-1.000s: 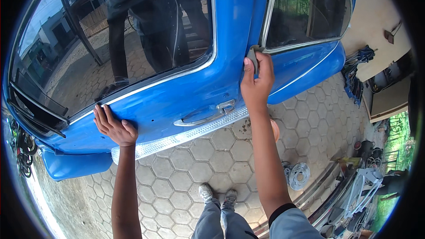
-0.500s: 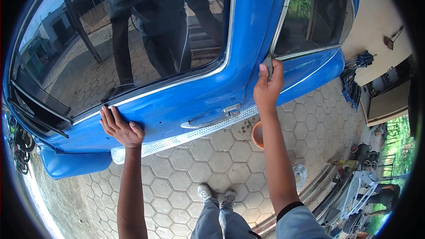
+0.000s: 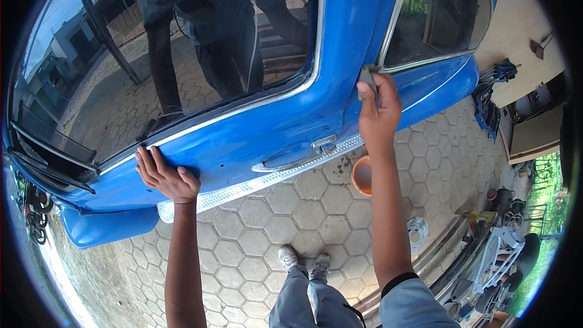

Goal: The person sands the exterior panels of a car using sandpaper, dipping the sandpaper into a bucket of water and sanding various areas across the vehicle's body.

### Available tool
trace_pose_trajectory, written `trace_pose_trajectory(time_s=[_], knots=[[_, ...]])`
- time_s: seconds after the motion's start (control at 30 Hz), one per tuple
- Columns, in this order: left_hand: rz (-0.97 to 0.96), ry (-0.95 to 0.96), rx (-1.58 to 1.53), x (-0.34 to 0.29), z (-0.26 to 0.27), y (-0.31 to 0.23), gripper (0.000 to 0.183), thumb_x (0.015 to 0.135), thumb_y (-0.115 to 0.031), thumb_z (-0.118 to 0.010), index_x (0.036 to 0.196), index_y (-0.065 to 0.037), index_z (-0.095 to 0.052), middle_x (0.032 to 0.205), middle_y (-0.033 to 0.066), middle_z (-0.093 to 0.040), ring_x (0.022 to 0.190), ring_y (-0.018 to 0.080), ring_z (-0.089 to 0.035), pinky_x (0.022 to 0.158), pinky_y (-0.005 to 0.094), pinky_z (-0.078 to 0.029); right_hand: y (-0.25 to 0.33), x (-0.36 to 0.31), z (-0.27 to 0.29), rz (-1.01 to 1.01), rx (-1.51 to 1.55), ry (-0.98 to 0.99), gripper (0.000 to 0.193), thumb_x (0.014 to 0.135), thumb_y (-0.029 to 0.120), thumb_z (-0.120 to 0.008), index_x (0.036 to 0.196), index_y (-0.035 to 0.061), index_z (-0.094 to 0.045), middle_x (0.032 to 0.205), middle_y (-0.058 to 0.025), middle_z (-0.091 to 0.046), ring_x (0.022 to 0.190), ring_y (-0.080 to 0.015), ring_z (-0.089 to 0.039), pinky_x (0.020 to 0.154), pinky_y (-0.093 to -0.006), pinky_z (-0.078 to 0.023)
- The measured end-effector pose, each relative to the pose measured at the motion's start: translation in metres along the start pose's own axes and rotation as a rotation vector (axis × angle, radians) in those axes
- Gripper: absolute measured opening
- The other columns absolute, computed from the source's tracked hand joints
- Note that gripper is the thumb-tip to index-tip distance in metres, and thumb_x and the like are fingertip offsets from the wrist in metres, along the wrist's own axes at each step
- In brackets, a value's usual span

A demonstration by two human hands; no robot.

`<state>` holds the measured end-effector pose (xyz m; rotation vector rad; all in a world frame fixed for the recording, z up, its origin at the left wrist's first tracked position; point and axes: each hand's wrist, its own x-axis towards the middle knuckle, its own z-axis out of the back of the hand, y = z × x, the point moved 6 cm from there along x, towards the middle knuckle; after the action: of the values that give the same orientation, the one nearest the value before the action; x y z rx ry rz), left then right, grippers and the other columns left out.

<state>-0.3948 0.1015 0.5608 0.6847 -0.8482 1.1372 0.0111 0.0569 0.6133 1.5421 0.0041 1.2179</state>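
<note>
A blue car (image 3: 243, 127) with chrome-edged windows stands right in front of me. My left hand (image 3: 169, 179) lies flat on the door panel just below the front window (image 3: 225, 54), fingers spread, holding nothing. Farther right, my right hand (image 3: 381, 112) pinches a small flat grey piece (image 3: 368, 79), possibly folded sandpaper. That piece is against the blue bodywork beside the lower front corner of the rear side window (image 3: 437, 18). Between the two hands is the chrome door handle (image 3: 291, 161); scuffed, dull patches mark the paint around it.
Along the car's lower side runs a silver patterned running board (image 3: 212, 202). An orange bucket (image 3: 362, 176) sits on the hexagonal paving under my right forearm. To the right are a clear round item (image 3: 417, 232), metal frames (image 3: 498, 258) and a wooden cabinet (image 3: 534, 127).
My right hand has slid the grey piece slightly left, away from the rear window's corner. The left hand stays put on the door. The whole view has shifted a little.
</note>
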Motion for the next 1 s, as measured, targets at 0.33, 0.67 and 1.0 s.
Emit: trace_pose_trajectory(time_s=[0.33, 0.67, 1.0], knots=[[0.017, -0.014, 0.011, -0.001, 0.000, 0.000, 0.065, 0.098, -0.041, -0.028, 0.144, 0.002, -0.041, 0.150, 0.0260, -0.038, 0.142, 0.0409, -0.032, 0.116, 0.0541, -0.017, -0.100, -0.136, 0.021, -0.496, -0.107, 0.222, 0.010, 0.092, 0.006, -0.067, 0.098, 0.0001, -0.061, 0.079, -0.0053, -0.056, 0.071, -0.0137, -0.052, 0.066, -0.0268, -0.042], [0.039, -0.031, -0.025, -0.005, -0.001, 0.003, 0.064, 0.097, -0.040, -0.029, 0.146, 0.001, -0.040, 0.151, 0.0223, -0.039, 0.144, 0.0376, -0.030, 0.116, 0.0513, -0.016, -0.039, -0.336, 0.023, -0.920, 0.213, 0.351, 0.007, 0.095, 0.005, -0.062, 0.096, 0.0023, -0.056, 0.076, 0.0044, -0.052, 0.068, -0.0031, -0.045, 0.062, -0.0215, -0.038], [0.084, -0.059, -0.113, -0.008, -0.005, 0.008, 0.063, 0.094, -0.041, -0.034, 0.144, -0.004, -0.044, 0.151, 0.0201, -0.039, 0.144, 0.0357, -0.030, 0.117, 0.0511, -0.014, 0.017, -0.420, 0.023, -1.049, 0.204, 0.508, 0.011, 0.096, 0.010, -0.062, 0.092, 0.0032, -0.054, 0.075, 0.0045, -0.048, 0.068, -0.0032, -0.041, 0.062, -0.0223, -0.036]])
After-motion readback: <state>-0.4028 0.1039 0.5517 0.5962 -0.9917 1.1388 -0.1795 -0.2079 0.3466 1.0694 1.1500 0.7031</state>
